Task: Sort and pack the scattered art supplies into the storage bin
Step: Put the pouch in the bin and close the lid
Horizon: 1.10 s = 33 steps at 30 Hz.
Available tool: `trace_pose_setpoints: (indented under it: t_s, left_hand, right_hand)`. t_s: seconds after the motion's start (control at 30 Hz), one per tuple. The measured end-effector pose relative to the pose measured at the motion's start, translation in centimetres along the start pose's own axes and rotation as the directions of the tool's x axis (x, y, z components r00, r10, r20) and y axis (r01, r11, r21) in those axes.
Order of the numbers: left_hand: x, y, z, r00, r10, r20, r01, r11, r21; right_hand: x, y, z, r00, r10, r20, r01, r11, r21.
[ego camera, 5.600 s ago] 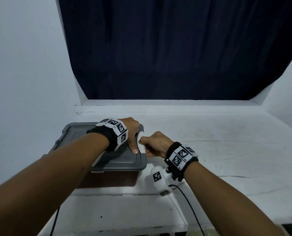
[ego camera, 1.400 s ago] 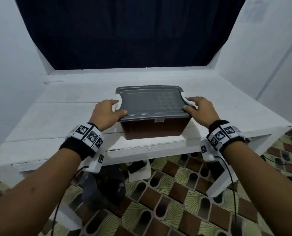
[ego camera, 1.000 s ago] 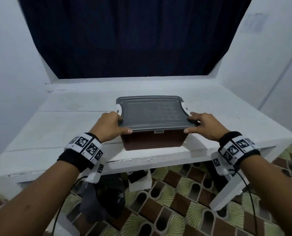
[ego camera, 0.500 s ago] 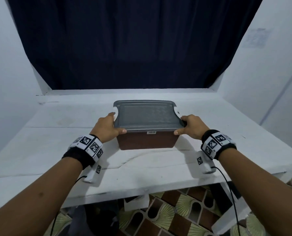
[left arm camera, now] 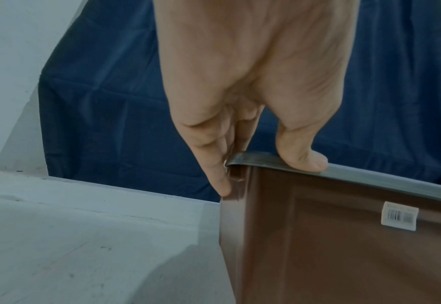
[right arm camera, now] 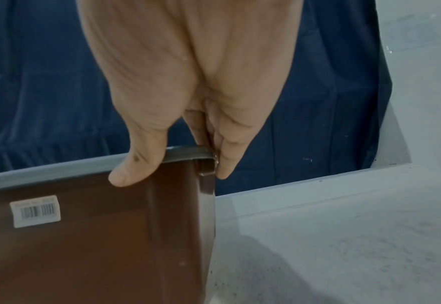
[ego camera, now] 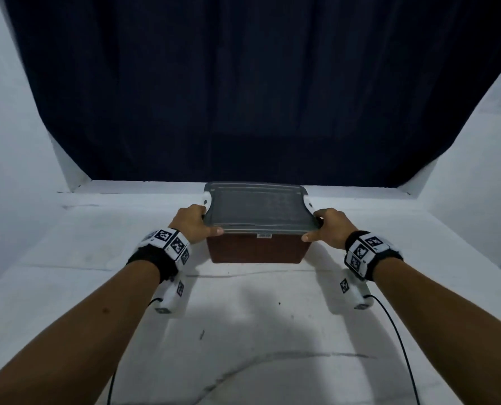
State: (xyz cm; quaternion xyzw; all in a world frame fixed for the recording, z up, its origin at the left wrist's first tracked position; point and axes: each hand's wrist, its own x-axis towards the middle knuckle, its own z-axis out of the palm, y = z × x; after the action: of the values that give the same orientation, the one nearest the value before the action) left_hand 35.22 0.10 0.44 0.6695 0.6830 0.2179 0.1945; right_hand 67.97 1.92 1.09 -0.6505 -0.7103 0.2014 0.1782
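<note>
Your left hand (ego camera: 191, 224) & right hand (ego camera: 328, 227) clamp storage bin (ego camera: 257, 249) at near lid (ego camera: 258, 206) corners (thumbs on rim). Risk: lid pops, bin drops onto table (ego camera: 243, 331).

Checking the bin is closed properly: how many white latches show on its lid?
2. One latch sits at the lid's far-left corner, the other latch at its far-right corner. Hands cover the near corners, so more may be hidden.

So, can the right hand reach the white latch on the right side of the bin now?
Probably yes. The right hand already grips the bin at its right front corner, and the white latch sits just behind its fingers with nothing between.
</note>
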Motion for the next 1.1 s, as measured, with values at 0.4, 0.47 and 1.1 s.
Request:
trace_pose_setpoints:
  t_s: [0.4,0.47,1.1]
  left_hand:
    - [7.2,-0.9,0.4,0.999,-0.031,-0.034,0.028,0.995,-0.091]
    - [7.6,-0.8,0.6,0.999,-0.036,-0.041,0.030,0.992,-0.121]
    - [7.6,-0.5,0.9,0.995,-0.078,-0.066,0.070,0.991,-0.115]
  right_hand:
    - [8.2,0.4,-0.1,1.000,-0.027,0.015,0.026,0.998,0.059]
    - [8.7,0.4,-0.2,0.999,-0.033,0.013,0.032,0.998,0.063]
    - [8.9,1.0,0.3,0.999,-0.043,0.012,0.042,0.996,0.080]
